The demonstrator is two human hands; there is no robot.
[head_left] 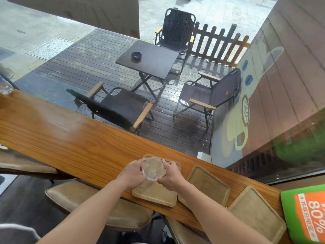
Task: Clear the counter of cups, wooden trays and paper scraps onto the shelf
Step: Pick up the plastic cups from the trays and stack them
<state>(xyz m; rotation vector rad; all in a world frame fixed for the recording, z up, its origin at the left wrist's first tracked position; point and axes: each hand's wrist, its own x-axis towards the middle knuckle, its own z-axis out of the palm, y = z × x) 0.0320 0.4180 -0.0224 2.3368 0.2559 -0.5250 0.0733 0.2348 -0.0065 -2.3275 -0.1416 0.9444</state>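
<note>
Left hand (132,173) and right hand (170,175) both wrapped around a clear round plastic cup (153,168), fingers curled against its opposite sides, mouth of the cup facing up toward the camera. Cup held just above a pale rectangular wooden tray with rounded corners (154,194), on the long glossy orange-brown wooden counter (70,138). Just to the right, a second similar wooden tray (207,185), edges nearly touching the first. Further right, a third wooden tray (258,213), beside a green and orange printed sign (306,213). Below the counter edge, tan cushioned stools (98,205). Beyond the glass, dark folding chairs around a small square black table (149,59) on wet decking.
</note>
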